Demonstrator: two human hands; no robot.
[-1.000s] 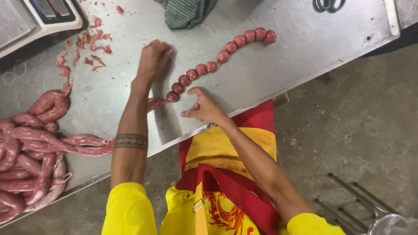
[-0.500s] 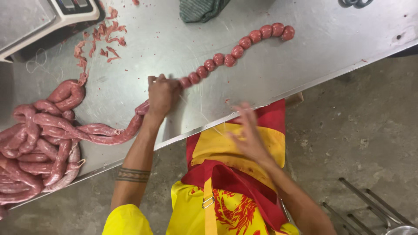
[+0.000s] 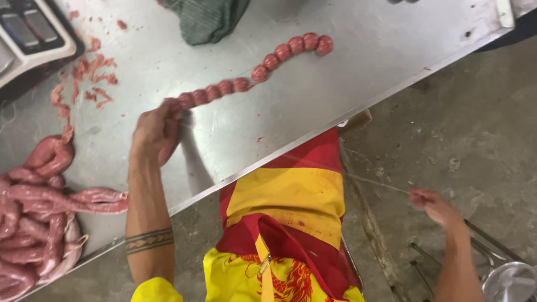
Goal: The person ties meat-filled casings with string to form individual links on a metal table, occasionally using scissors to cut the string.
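Observation:
My left hand [image 3: 155,131] is closed on the near end of a chain of small round pink sausage links [image 3: 263,70] that runs up and to the right across the steel table [image 3: 335,100]. A thin string [image 3: 380,184] stretches from the table edge to my right hand [image 3: 436,208], which pinches it out over the concrete floor, well right of the table. A thick uncut sausage [image 3: 95,198] leads from near my left forearm to a coiled heap of raw sausage [image 3: 31,235] at the table's left end.
A scale [image 3: 31,33] sits at the top left with meat scraps [image 3: 89,75] beside it. A green cloth [image 3: 210,19] lies at the top edge. A metal rack and round lid [image 3: 506,279] stand on the floor at lower right.
My right hand has pulled away from the table to the right, drawing the string taut. My left hand stays gripping the link chain's end.

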